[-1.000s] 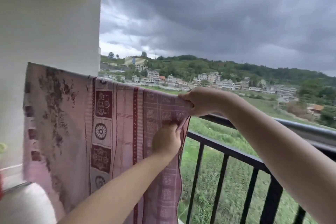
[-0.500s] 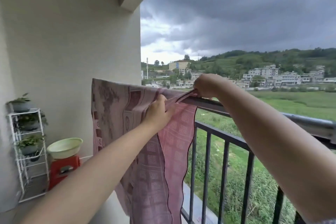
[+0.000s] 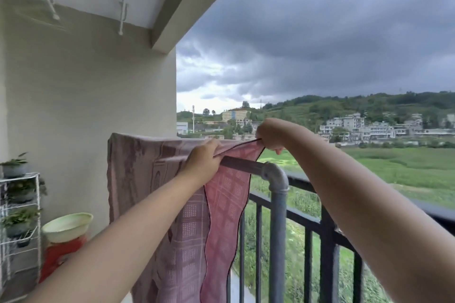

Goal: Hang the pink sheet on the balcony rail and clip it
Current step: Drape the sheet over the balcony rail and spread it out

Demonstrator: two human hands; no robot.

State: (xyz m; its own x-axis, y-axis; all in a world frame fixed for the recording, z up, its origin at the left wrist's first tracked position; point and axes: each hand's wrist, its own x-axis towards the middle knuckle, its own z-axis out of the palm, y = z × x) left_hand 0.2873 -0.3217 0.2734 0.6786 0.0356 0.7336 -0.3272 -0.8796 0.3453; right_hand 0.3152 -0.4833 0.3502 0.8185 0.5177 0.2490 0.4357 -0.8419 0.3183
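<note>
Both hands now pull the pink sheet [image 3: 157, 179] taut along the rail [image 3: 242, 166], its corner lifted clear since a second ago: left hand [image 3: 204, 161] pinching the top edge, right hand [image 3: 272, 136] clamped on the corner, no clip yet

- the pink sheet [image 3: 138, 179] hides most of the grey rail [image 3: 246, 167] beneath it
- sheet's lower part runs off the bottom edge
- plant rack [image 3: 22, 216] at far left is cut off
- no clip can be made out
</note>
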